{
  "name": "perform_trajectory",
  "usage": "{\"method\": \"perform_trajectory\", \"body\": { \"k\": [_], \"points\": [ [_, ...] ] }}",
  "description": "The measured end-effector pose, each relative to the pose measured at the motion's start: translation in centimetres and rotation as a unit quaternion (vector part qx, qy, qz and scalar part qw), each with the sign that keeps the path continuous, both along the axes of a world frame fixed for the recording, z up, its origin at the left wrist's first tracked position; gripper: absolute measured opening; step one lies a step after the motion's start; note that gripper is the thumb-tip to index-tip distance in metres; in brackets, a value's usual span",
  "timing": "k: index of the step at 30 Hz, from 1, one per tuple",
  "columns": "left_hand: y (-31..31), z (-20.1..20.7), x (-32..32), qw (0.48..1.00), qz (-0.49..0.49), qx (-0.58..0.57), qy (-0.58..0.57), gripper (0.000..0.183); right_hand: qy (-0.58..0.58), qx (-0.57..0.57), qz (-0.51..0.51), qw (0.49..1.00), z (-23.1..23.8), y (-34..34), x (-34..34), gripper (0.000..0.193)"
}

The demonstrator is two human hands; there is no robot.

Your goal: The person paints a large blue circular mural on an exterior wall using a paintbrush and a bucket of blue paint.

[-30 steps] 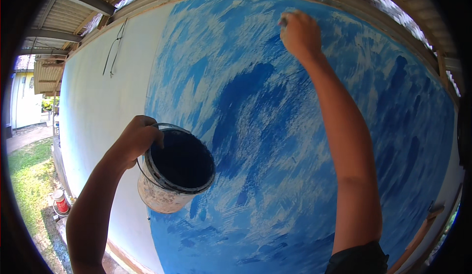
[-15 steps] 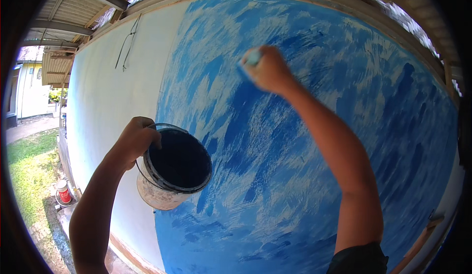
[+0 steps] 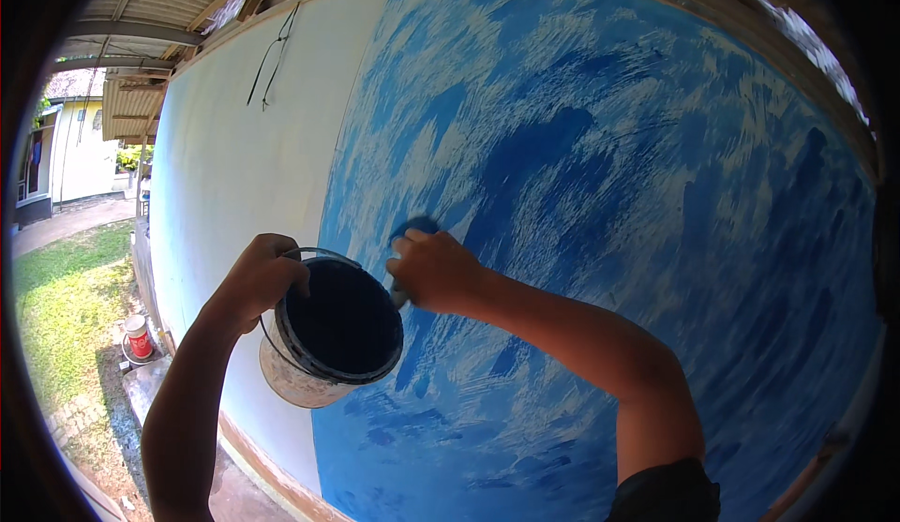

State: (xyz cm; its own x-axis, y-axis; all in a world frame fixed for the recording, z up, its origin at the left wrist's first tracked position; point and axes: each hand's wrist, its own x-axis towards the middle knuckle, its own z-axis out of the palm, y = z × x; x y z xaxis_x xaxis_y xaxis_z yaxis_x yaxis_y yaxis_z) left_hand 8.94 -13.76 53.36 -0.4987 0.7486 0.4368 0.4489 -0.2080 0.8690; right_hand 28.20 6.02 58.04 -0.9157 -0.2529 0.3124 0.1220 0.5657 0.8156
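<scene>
While the left hand [image 3: 264, 280] grips a bucket [image 3: 302, 387], dark inside, the right hand [image 3: 437, 274] clasps a brush [image 3: 418, 225] before the blue-streaked wall [image 3: 544, 269].

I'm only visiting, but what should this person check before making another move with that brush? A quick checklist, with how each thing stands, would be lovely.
1. Bucket gripped at its rim by the left hand: ok.
2. Brush held in the right hand: ok.
3. Bucket upright: not ok, it looks tilted.
4. Paint left inside: cannot tell, too dark.
5. Brush clear of the rim: cannot tell, they overlap in view.
6. Blue on the wall even: not ok, pale streaks show.
</scene>
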Motion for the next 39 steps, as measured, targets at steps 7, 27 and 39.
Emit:
{"method": "perform_trajectory", "body": {
  "k": [7,27,39],
  "points": [
    [-1.0,-1.3,-0.7,1.000,0.021,-0.006,-0.022,0.011,0.200,-0.262,0.055,0.942,13.3,1.7,1.9,0.026],
    [-1.8,-5.4,-3.8,0.997,0.061,0.034,-0.044,0.009,0.097,-0.225,0.067,0.967,1.6,4.0,-4.5,0.020],
    [-4.4,-8.0,-4.6,0.992,0.089,0.024,-0.081,0.010,0.200,0.359,-0.084,0.908,5.4,4.1,-6.6,0.036]
  ]
}}
